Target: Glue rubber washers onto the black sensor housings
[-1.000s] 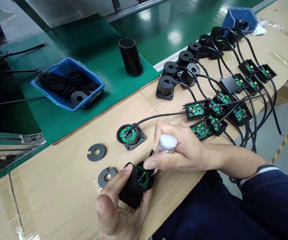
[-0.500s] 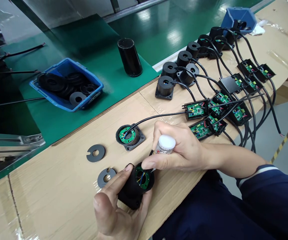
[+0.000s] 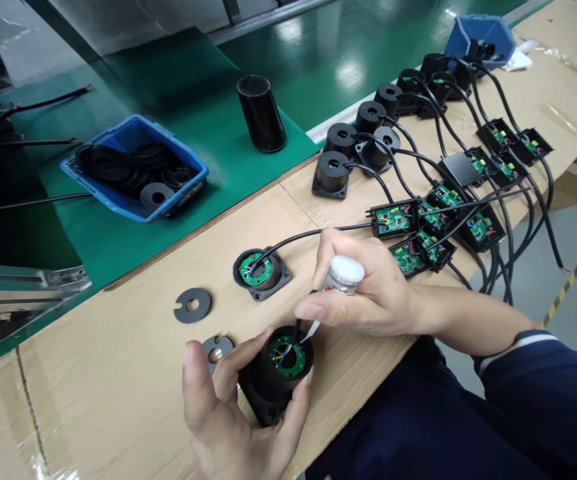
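My left hand [image 3: 228, 413] is wrapped around a black round housing [image 3: 275, 380] near the front edge of the bench; the housing's open top shows a green ring circuit board with coloured wires. My right hand [image 3: 363, 290] grips a small white-capped tube [image 3: 342, 275], whose white nozzle points down at the rim of the held housing. A black cable runs out of the housing under my right hand. A second open housing [image 3: 261, 272] with a green board lies just beyond, and two grey slotted discs [image 3: 193, 305] rest to the left.
A blue bin [image 3: 135, 167] of black rings sits on the green mat at left, with a black cylinder [image 3: 261, 113] behind it. A row of black housings [image 3: 353, 143] wired to open green driver boards [image 3: 433, 223] stretches to the right, ending near another blue bin [image 3: 483, 33].
My left hand has turned the housing so its open top faces up more. My right hand has lifted slightly, leaving the nozzle just above the rim.
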{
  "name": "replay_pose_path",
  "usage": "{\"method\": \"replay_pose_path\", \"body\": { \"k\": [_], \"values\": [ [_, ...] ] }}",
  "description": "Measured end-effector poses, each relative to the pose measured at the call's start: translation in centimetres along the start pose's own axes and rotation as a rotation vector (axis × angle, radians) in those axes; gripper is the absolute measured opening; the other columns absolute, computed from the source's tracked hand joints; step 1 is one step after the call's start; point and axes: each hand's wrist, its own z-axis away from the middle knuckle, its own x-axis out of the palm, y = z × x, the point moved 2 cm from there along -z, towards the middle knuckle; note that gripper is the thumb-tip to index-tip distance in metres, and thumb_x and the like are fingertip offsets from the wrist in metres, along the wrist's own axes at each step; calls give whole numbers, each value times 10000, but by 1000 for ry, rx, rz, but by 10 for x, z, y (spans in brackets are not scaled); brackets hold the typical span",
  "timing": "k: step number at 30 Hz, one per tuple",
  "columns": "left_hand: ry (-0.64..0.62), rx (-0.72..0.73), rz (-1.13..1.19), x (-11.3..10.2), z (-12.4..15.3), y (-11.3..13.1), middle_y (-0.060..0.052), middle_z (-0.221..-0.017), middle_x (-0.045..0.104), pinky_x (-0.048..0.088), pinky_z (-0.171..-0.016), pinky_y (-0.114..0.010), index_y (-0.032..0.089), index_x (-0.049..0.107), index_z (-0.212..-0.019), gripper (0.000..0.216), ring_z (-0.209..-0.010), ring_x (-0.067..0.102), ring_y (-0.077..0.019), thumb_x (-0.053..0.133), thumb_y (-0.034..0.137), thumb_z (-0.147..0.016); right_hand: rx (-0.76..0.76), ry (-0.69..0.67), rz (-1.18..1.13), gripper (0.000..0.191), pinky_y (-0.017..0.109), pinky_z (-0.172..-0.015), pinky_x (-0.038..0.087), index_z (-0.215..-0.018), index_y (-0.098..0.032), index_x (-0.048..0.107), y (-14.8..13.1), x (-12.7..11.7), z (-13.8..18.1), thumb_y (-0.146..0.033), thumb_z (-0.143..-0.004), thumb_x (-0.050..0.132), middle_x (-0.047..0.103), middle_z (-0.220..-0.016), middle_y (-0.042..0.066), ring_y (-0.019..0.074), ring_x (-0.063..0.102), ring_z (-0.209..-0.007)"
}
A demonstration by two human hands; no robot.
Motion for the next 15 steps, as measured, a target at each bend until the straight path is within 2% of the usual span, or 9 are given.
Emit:
{"method": "replay_pose_path", "body": {
  "k": [5, 15],
  "values": [
    [-45, 29, -9, -3, -2, -5, -93, -1076, 706, 577, -995, -511, 186, -18, -1643, 1209, -999, 726, -251, 824, 240, -777, 5, -40, 31, 393, 199, -515, 323, -731, -186, 528, -1, 0, -1, -399, -832, 843, 472, -632, -83, 51, 398, -560],
    [-94, -58, 62, -2, -1, -4, -80, -1069, 717, 635, -900, -482, 241, -12, -1642, 1215, -930, 743, -243, 829, 267, -765, 53, -102, 128, 414, 188, -520, 315, -752, -200, 481, 2, 2, 1, -413, -852, 821, 476, -650, -92, 45, 390, -564]
  ]
}}
